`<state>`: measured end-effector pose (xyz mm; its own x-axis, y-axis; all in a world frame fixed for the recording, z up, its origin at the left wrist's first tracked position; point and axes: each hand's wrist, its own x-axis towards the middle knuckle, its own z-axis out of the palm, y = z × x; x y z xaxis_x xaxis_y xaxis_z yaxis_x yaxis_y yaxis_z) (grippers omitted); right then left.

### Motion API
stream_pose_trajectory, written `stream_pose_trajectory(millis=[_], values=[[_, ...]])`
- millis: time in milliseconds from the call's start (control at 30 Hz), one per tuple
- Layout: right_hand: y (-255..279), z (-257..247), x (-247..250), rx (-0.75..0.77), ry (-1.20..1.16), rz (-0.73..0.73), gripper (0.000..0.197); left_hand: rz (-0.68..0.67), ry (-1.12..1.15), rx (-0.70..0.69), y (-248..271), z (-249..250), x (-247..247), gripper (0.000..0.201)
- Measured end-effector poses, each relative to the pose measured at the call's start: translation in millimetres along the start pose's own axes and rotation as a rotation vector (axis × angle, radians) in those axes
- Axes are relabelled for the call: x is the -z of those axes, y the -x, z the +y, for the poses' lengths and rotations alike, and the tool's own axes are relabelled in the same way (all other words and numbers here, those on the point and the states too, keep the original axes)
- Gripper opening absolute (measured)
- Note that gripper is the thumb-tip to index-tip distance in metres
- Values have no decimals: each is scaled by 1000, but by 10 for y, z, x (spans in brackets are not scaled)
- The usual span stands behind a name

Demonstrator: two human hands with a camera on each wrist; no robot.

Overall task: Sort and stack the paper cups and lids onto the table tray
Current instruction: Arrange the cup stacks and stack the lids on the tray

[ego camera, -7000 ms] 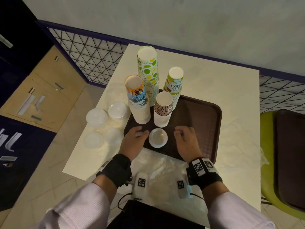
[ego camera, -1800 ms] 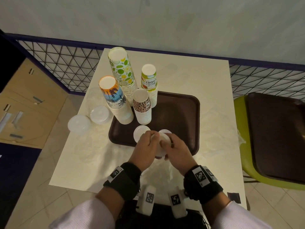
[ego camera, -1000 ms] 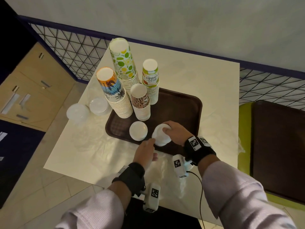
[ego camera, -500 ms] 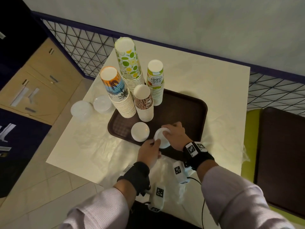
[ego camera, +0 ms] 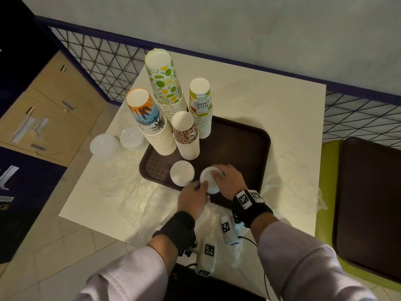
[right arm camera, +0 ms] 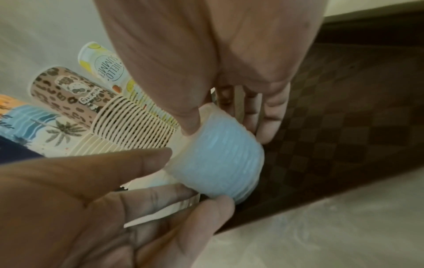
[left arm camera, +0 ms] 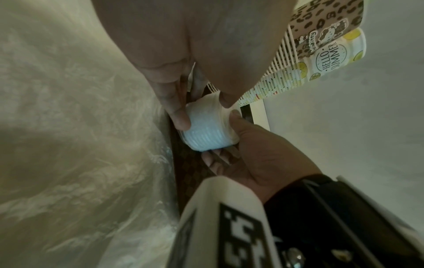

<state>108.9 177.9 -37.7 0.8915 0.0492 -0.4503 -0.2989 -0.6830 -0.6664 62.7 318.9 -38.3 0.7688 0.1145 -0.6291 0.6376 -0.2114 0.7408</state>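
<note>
At the near edge of the dark brown plastic tray (ego camera: 245, 148), the ribbed stack of small white plastic lids (ego camera: 210, 180) has been lowered beside an identical stack (ego camera: 181, 175); right hand (ego camera: 227, 181) and left hand (ego camera: 192, 197) fingers clamp it. Placement nearly complete.

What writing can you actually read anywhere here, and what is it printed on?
"HELLO SUMMER": on the top cup of the lemon-print cup stack, seen upside down from the head camera.
Small script on the leopard-print cup stack: too blurred to read.
Square black-and-white code tags on the wrist cameras: patterns, no words.
</note>
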Motion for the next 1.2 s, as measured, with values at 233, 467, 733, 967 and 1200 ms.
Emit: stream_pose_trajectory(millis=[233, 467, 733, 967, 1200], values=[[16, -2, -35, 14, -7, 12, 39, 21, -8, 12, -3, -35, 36, 26], [0, -43, -19, 0, 38, -37, 37, 62, -126, 32, -28, -3, 67, 39], [11, -77, 20, -42, -54, -62, 38, 39, -95, 42, -21, -6, 84, 35], [50, -31, 16, -52, -140, -23, 40, 48, -102, 16, 23, 3, 144, 41], [191, -74, 140, -14, -155, 127, 29, -38, -29, 31, 211, -14, 341, 37]])
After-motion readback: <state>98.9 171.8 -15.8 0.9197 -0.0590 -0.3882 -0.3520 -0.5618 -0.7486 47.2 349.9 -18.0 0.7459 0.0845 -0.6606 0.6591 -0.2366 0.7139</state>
